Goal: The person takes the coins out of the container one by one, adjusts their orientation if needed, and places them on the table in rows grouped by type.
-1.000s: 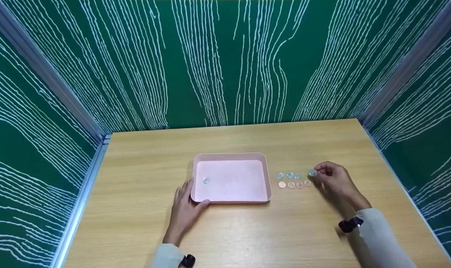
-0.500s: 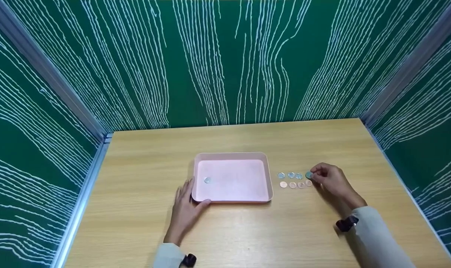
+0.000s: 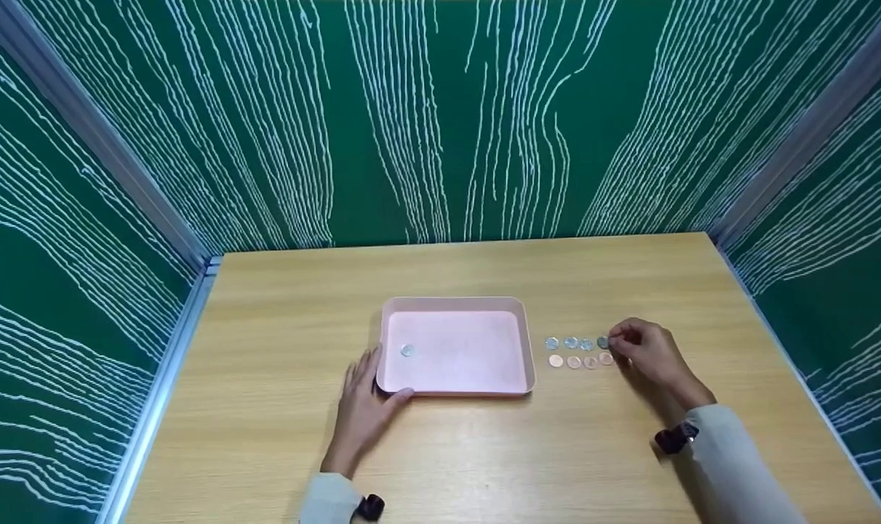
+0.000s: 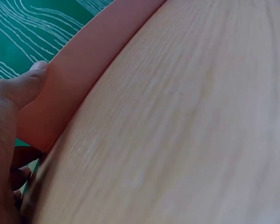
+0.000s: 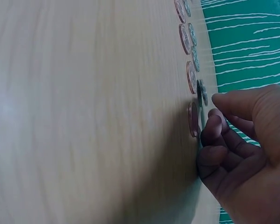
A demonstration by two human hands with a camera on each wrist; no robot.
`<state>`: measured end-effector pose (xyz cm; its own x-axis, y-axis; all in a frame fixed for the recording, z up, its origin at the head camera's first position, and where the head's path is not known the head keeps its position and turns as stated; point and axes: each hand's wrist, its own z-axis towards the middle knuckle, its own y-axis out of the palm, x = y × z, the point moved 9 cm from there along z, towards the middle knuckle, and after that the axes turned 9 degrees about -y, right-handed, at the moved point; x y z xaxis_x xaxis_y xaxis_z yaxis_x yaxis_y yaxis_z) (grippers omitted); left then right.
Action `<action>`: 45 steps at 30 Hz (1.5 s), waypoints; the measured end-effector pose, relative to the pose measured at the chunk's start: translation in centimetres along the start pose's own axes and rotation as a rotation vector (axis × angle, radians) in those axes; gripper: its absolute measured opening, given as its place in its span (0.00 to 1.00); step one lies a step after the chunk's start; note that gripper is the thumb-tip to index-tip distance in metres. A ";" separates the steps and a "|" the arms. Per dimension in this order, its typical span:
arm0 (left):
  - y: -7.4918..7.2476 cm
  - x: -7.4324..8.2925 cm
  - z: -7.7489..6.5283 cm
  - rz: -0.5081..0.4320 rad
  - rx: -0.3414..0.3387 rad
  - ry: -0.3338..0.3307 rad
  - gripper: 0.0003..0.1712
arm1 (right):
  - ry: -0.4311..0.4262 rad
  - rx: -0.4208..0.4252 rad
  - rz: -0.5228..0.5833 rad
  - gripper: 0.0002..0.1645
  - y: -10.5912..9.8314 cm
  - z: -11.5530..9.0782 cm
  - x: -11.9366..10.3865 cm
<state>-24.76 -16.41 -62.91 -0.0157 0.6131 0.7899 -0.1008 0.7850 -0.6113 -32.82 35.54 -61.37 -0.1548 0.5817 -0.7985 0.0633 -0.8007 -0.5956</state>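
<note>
A pink rectangular tray (image 3: 455, 386) sits on the table with one silvery coin (image 3: 407, 351) lying inside, toward its left. My left hand (image 3: 364, 418) holds the tray's near left corner, thumb against the front wall (image 4: 60, 100) and the other fingers round the left side. Right of the tray are two rows of coins: silvery ones (image 3: 571, 342) behind and copper ones (image 3: 573, 362) in front. My right hand (image 3: 647, 356) is at the right end of the silvery row. In the right wrist view its bent fingertips are just short of the end coin (image 5: 202, 92), a small gap between.
The light wood table (image 3: 455, 458) is enclosed by green panels (image 3: 389, 131) with white wavy lines at the back and sides. Metal rails (image 3: 156, 364) run along the side edges. Each wrist wears a dark strap device (image 3: 676, 438).
My right hand has moved slightly left and lowered a silvery coin to the end of the back row; its fingertips now stand just off it. The left hand stays on the tray.
</note>
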 end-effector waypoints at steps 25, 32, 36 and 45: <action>0.2 -0.2 0.1 -0.002 -0.008 -0.021 0.62 | -0.122 -0.122 0.050 0.10 5.8 2.9 -7.1; 0.2 0.1 0.1 -0.008 -0.003 0.007 0.61 | -0.239 -0.144 -0.013 0.07 7.0 4.0 -9.5; 0.1 0.2 0.1 -0.018 0.002 0.016 0.61 | -0.251 -0.172 -0.030 0.06 7.9 4.4 -10.2; 0.1 0.0 0.0 -0.013 0.002 -0.013 0.61 | -0.298 -0.201 -0.006 0.06 10.2 4.8 -11.5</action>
<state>-24.73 -16.37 -62.95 -0.0276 0.6015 0.7984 -0.1027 0.7927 -0.6009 -35.11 20.02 -57.79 -0.4343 0.4955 -0.7522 0.2494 -0.7363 -0.6290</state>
